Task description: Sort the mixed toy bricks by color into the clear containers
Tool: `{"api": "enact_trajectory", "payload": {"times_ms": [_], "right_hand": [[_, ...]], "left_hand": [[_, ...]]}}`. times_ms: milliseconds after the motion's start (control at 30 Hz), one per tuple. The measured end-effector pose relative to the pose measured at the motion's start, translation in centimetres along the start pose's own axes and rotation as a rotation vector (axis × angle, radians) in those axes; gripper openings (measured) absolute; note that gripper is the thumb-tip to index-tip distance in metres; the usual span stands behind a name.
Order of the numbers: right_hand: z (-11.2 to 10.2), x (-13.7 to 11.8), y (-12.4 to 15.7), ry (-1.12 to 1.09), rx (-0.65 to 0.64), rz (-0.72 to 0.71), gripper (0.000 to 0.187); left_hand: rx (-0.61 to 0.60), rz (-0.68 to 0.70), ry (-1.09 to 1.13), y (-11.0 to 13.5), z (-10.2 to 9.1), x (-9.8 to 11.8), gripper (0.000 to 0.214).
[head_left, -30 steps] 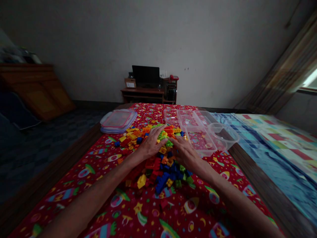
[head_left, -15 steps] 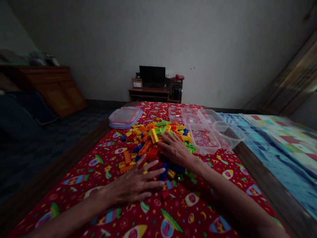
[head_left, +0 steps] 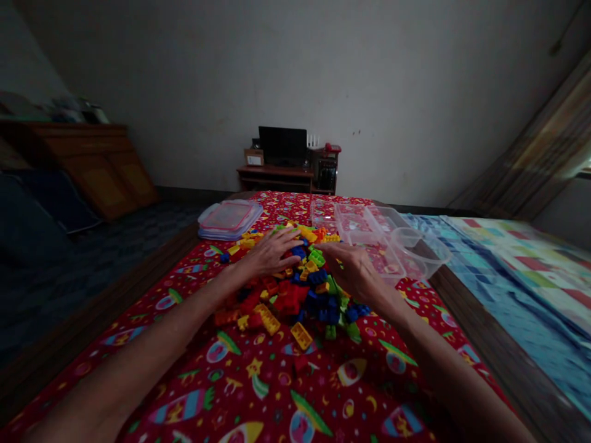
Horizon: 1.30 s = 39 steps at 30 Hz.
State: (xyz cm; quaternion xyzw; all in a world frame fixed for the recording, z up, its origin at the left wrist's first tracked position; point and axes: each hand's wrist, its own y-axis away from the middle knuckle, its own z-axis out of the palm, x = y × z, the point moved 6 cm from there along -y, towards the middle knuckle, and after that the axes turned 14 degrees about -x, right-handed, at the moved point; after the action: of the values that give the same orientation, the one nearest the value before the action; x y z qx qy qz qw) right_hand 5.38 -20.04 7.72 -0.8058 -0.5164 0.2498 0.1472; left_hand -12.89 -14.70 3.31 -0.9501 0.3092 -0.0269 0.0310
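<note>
A pile of toy building bricks [head_left: 289, 298] in red, yellow, blue, green and orange lies on the red patterned cloth [head_left: 272, 387]. My left hand [head_left: 274, 253] rests over the far left part of the pile, palm down, fingers stretched and apart. On the pile's right side is my right hand [head_left: 353, 267], turned edge-on with its fingers reaching left; some fingers are hidden behind the hand. Neither hand grips a brick that I can see. Nearest to me lies a yellow brick [head_left: 301, 336] at the pile's front edge.
Stacked lids [head_left: 229, 219] lie at the far left of the table. Clear plastic boxes [head_left: 355, 221] and a round clear tub [head_left: 422, 252] stand at the right. Beyond are a desk with a monitor [head_left: 282, 146], a wooden cabinet [head_left: 106, 175] and a bed [head_left: 508, 264].
My left hand has moved forward from the near edge onto the far part of the pile. My right hand has shifted right and turned on edge. Bricks have spread toward me.
</note>
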Motion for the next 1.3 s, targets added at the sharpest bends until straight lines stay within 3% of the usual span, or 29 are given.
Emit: {"api": "enact_trajectory", "payload": {"times_ms": [100,200,300,433,467,533,667,867,967,1167,1300], "right_hand": [[-0.1,-0.9,-0.2,0.043,0.004,-0.01,0.032],[-0.7,-0.8,-0.1,0.082,0.003,0.035,0.028],[-1.9,0.2,0.2,0.13,0.052,0.103,0.027],[-3.2,1.5,0.5,0.165,0.106,0.143,0.03],[-3.3,1.7,0.6,0.17,0.105,0.145,0.03],[-3.4,2.0,0.7,0.183,0.093,0.148,0.031],[-3.4,2.7,1.0,0.208,0.089,0.175,0.027],[-3.4,3.7,1.1,0.228,0.067,0.244,0.029],[-3.3,4.2,1.1,0.219,0.044,0.274,0.027],[-2.2,5.1,1.2,0.154,-0.062,0.343,0.023],[-2.2,6.4,0.8,0.112,-0.065,0.414,0.024]], "left_hand": [[-0.058,-0.046,0.106,-0.9,0.3,-1.7,0.053],[0.051,-0.065,0.145,0.2,-0.4,-1.1,0.056],[0.103,0.115,0.117,3.0,-1.4,3.9,0.051],[-0.202,0.607,0.068,7.7,0.3,14.0,0.05],[-0.25,0.687,0.047,8.6,0.9,15.7,0.049],[-0.253,0.731,0.001,9.1,2.1,17.0,0.042],[-0.105,0.633,-0.161,7.2,3.3,14.6,0.032],[-0.052,0.47,-0.203,4.4,1.3,9.3,0.042],[-0.005,0.352,-0.182,3.4,0.5,6.3,0.038],[0.053,0.187,0.048,1.0,-0.6,1.0,0.037],[0.21,0.129,0.237,-0.3,-2.8,-1.2,0.047]]}}
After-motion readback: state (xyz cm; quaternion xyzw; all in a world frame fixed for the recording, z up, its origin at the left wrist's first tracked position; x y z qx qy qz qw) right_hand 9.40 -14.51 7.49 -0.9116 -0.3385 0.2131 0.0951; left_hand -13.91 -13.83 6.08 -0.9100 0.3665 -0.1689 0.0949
